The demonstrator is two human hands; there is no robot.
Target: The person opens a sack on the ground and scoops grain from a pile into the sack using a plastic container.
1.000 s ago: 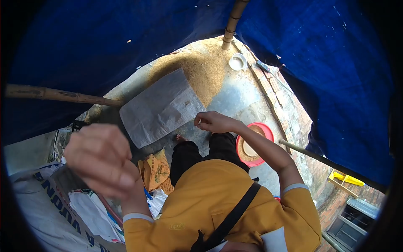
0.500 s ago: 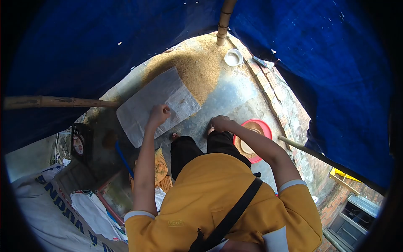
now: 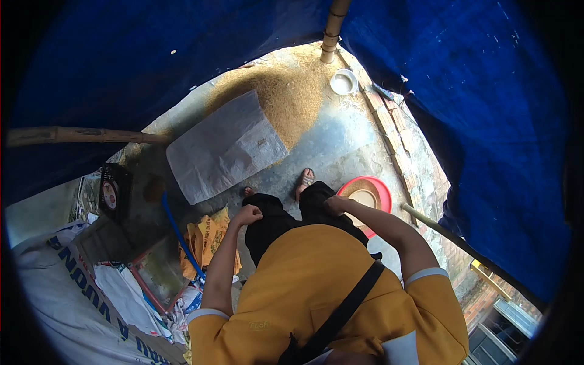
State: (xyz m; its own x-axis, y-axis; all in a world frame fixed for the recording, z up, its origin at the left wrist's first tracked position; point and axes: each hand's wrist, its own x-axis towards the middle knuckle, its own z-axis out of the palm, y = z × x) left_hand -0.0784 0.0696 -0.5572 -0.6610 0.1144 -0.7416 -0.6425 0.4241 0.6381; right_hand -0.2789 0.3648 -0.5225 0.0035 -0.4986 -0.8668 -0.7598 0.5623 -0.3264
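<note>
My left hand [image 3: 248, 215] is closed at the outer side of my left thigh, its curled fingers pinching the black trousers [image 3: 271, 222]. On the other thigh, my right hand [image 3: 335, 205] is also closed on the trouser cloth; its fingertips are partly hidden. Just beyond my feet a flat, pale woven sack [image 3: 225, 149] lies on the concrete, its far edge against a spread of brown grain or husks [image 3: 289, 100]. Close to my right forearm stands a red basin [image 3: 382, 193] with brown grain and a pale round dish inside.
A white bowl [image 3: 344, 82] stands by a row of bricks [image 3: 389, 131]. Blue tarps [image 3: 486, 121] hang on both sides on bamboo poles [image 3: 91, 135]. At left are a black crate [image 3: 115, 188], a blue-handled tool [image 3: 176, 228], an orange bag [image 3: 205, 240] and a large printed sack [image 3: 73, 304].
Both hands have drawn back towards my body: the left from above the pale sack to my left thigh, the right from near the knee to my right thigh. My feet now show more.
</note>
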